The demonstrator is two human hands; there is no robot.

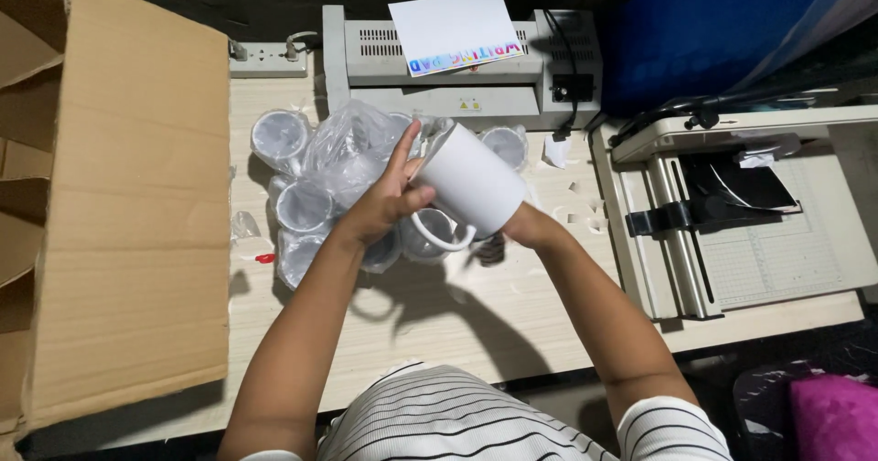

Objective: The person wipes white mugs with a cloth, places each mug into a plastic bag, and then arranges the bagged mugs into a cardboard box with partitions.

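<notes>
White mug (468, 179) sits tilted in the air above the middle of the bench (476, 310), mouth turned toward the far edge and its handle hanging down toward me. I have my left hand (389, 196) closed round the mug's upper side, thumb across the body and fingers raised toward the rim, where a bit of clear wrap shows. My right hand (523, 226) is under the base end; most of it is hidden behind the mug, so I cannot tell how its fingers lie, only that it seems to bear the mug from below.

I judge the step in hand to be freeing this mug from its clear plastic bag (352, 145), which lies crumpled just behind the left hand. More wrapped mugs (302, 207) stand bunched near the far left part of the bench, beside the flap of a cardboard box (137, 205). A laminator with a sheet of paper (457, 26) on it runs along the far edge, and a paper trimmer (732, 223) fills the right end.

The next move, as I read it, calls for a firm hold at the base while the left fingers draw the remaining film clear.
</notes>
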